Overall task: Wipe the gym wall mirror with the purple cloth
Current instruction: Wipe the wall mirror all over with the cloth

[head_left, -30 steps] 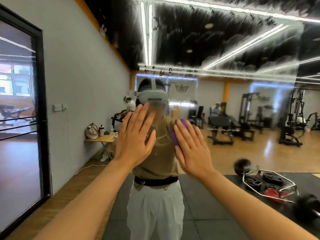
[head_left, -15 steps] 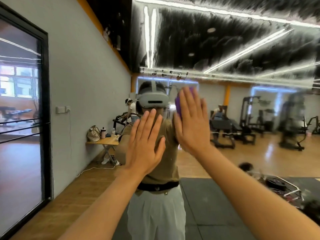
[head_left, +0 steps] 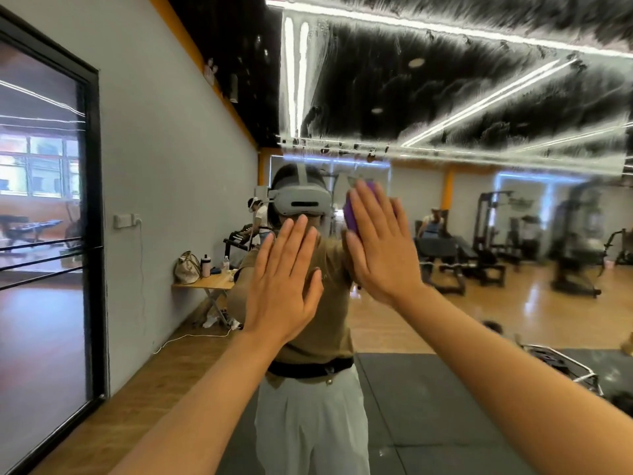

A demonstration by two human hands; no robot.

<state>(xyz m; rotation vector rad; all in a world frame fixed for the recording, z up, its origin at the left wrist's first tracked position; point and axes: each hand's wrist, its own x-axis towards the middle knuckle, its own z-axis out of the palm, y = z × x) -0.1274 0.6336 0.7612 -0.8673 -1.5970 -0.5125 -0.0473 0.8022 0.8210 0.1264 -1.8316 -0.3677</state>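
While both palms lie flat on mirror (head_left: 479, 97), right hand (head_left: 382, 248) w/ straight fingers presses purple cloth (head_left: 352, 214) at 12 o'clock; left hand (head_left: 284, 286) released, ctr.

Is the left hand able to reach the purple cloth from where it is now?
Probably yes. The left hand lies flat and holds nothing, just beside the right hand, which presses the purple cloth on the mirror. Only the right hand covers the cloth.
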